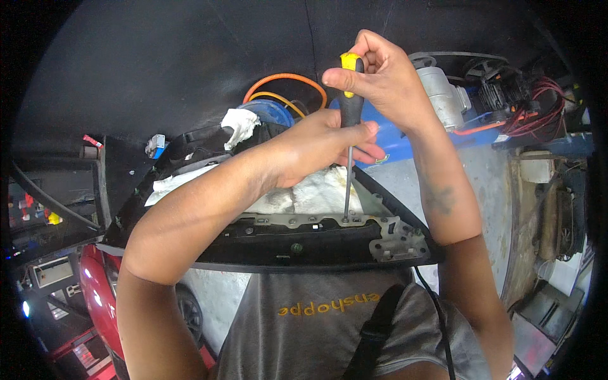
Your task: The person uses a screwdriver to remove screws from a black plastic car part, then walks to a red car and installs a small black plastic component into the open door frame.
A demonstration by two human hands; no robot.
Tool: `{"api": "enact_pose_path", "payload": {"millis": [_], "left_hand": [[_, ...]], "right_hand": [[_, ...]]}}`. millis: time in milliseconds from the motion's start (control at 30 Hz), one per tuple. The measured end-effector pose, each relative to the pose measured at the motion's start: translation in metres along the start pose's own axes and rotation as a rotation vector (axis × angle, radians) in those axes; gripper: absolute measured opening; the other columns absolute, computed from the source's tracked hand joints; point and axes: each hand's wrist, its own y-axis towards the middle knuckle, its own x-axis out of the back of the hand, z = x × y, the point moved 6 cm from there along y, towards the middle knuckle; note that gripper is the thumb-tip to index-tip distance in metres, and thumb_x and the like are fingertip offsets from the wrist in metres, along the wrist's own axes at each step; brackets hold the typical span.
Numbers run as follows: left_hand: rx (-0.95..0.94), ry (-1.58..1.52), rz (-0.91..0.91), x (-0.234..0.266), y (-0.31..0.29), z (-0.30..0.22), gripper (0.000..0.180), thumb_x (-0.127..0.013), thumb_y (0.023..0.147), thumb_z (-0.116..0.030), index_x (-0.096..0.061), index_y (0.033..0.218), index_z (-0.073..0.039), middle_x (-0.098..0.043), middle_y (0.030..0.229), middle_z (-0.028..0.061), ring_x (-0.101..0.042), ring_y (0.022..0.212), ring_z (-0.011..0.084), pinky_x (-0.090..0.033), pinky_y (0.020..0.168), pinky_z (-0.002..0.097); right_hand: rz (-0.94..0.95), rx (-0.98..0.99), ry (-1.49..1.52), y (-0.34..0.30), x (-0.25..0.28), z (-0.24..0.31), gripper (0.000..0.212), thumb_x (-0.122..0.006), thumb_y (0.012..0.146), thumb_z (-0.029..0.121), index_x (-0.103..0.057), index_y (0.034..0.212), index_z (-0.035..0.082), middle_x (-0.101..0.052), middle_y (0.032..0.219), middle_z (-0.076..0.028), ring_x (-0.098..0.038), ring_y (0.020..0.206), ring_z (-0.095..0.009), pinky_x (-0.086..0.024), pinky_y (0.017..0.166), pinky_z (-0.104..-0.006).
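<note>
An upright screwdriver (350,111) with a black and yellow handle stands over a large black panel (272,250), which lies in front of my body. My right hand (383,79) pinches the top of the handle between thumb and fingers. Lower down, my left hand (326,145) closes round the base of the handle, with some fingertips sticking out past it. The long shaft slants slightly and its tip meets a grey metal strip (291,221) along the panel, at what looks like a screw. White crumpled sheeting (291,199) lies inside the panel, partly behind my left forearm.
Behind the panel, a blue tank carries an air compressor (437,95) with a motor and red coiled cable. An orange hose (285,77) loops at the back beside a blue round container (269,111). A red car (100,297) stands at the left. Shelving lines the far left.
</note>
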Motion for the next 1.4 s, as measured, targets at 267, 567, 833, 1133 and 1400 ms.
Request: {"api": "enact_pose_path", "payload": {"millis": [267, 567, 833, 1133, 1400], "left_hand": [[-0.02, -0.079, 0.029, 0.002, 0.0, 0.009, 0.038, -0.063, 0.106, -0.043, -0.066, 0.116, -0.007, -0.077, 0.118, 0.0149, -0.07, 0.113, 0.0231, -0.047, 0.095, 0.0364], [-0.071, -0.009, 0.002, -0.01, 0.0, 0.004, 0.029, -0.061, 0.105, -0.037, -0.065, 0.107, -0.009, -0.079, 0.108, 0.0145, -0.07, 0.104, 0.0204, -0.046, 0.096, 0.0358], [0.016, -0.048, -0.035, -0.013, 0.001, 0.009, 0.034, -0.061, 0.103, -0.039, -0.068, 0.106, -0.006, -0.078, 0.106, 0.0141, -0.07, 0.105, 0.0196, -0.046, 0.095, 0.0342], [-0.089, 0.116, 0.048, -0.021, 0.0, 0.006, 0.036, -0.055, 0.102, -0.037, -0.071, 0.099, -0.004, -0.079, 0.104, 0.0144, -0.066, 0.104, 0.0162, -0.046, 0.097, 0.0331], [-0.007, 0.006, 0.03, -0.009, 0.001, 0.016, 0.037, -0.052, 0.104, -0.029, -0.071, 0.107, 0.003, -0.078, 0.108, 0.0134, -0.064, 0.111, 0.0179, -0.044, 0.107, 0.0343]], "right_hand": [[0.284, -0.056, 0.493, -0.007, 0.001, 0.008, 0.031, -0.078, 0.099, 0.016, -0.068, 0.125, 0.002, -0.075, 0.103, -0.007, -0.071, 0.093, -0.011, -0.057, 0.082, -0.0265], [0.263, 0.026, 0.559, -0.01, -0.001, 0.027, 0.03, -0.079, 0.098, 0.02, -0.066, 0.118, 0.002, -0.075, 0.103, -0.011, -0.072, 0.096, -0.015, -0.058, 0.084, -0.0291], [0.068, 0.002, 0.002, -0.013, 0.006, 0.013, 0.035, -0.086, 0.091, 0.033, -0.073, 0.1, 0.001, -0.074, 0.083, -0.005, -0.068, 0.073, -0.012, -0.054, 0.066, -0.0296], [0.116, 0.137, 0.596, -0.009, -0.008, 0.029, 0.036, -0.06, 0.109, 0.036, -0.068, 0.106, 0.002, -0.073, 0.085, -0.011, -0.067, 0.063, -0.018, -0.054, 0.059, -0.0312], [0.015, -0.053, 0.327, -0.022, -0.032, 0.021, 0.025, -0.054, 0.11, 0.027, -0.061, 0.112, 0.003, -0.064, 0.078, -0.009, -0.064, 0.06, -0.018, -0.053, 0.061, -0.0352]]}}
